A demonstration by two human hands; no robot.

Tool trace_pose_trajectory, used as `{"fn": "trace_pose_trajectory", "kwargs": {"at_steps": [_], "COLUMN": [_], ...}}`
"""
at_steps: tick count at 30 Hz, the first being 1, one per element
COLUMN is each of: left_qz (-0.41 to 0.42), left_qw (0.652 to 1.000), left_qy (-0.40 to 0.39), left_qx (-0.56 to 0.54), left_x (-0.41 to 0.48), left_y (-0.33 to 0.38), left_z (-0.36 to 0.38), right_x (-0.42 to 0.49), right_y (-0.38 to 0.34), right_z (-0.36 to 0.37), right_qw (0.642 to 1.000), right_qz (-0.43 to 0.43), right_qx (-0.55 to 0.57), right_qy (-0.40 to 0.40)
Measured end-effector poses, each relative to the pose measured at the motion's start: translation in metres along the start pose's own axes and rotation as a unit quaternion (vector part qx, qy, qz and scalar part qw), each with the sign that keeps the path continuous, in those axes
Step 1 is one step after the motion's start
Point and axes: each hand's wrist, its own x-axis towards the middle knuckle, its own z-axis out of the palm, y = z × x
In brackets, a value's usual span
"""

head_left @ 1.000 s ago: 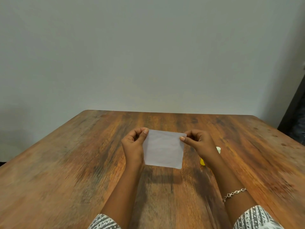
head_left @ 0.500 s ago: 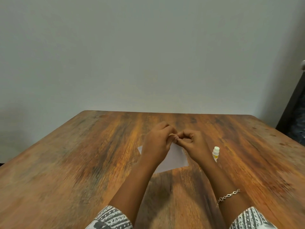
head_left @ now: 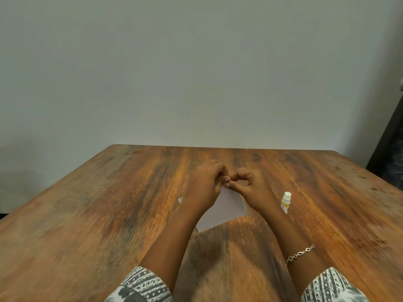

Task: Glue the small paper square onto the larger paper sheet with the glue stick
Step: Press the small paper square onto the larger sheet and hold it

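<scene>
- While both hands meet over the middle of the table (head_left: 109, 214), the left hand (head_left: 205, 186) and the right hand (head_left: 254, 188) have their fingers curled. The thumb and forefinger tips of both pinch the far corner of the white paper (head_left: 226, 208) at one spot.
- The paper lies on the wood, turned like a diamond, and spreads from the fingertips toward 6 o'clock, with the wrists covering part of it. Only one white surface shows, so I cannot tell whether the small square and the larger sheet are stacked there.
- The glue stick (head_left: 285, 202) stands capped and apart from the paper, at about 4 o'clock from the right hand, near its wrist. Its long axis is close to upright, with the cap leaning slightly toward 12 o'clock.
- The glue looks not yet used. The right hand is much the nearer to it, while the left hand would have to cross over the paper.
</scene>
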Motion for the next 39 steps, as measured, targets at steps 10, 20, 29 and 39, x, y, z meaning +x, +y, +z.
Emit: {"fn": "trace_pose_trajectory", "kwargs": {"at_steps": [10,20,29,39], "left_qz": [0.012,-0.011,-0.072,-0.144], "left_qw": [1.0,0.995,0.983,0.953], "left_qy": [0.006,0.077,0.123,0.167], "left_qx": [-0.002,-0.065,-0.12,-0.207], "left_x": [0.001,0.0,-0.004,-0.01], "left_y": [-0.005,-0.012,-0.02,-0.023], "left_z": [-0.004,-0.012,-0.018,-0.021], "right_x": [0.003,-0.004,-0.011,-0.02], "right_y": [0.008,0.024,0.034,0.029], "right_z": [0.0,-0.007,-0.011,-0.005], "right_qw": [1.0,0.998,0.996,0.972], "right_qz": [0.013,0.042,0.076,0.121], "right_qx": [0.004,0.002,0.052,0.197], "right_qy": [-0.025,-0.037,-0.022,0.039]}}
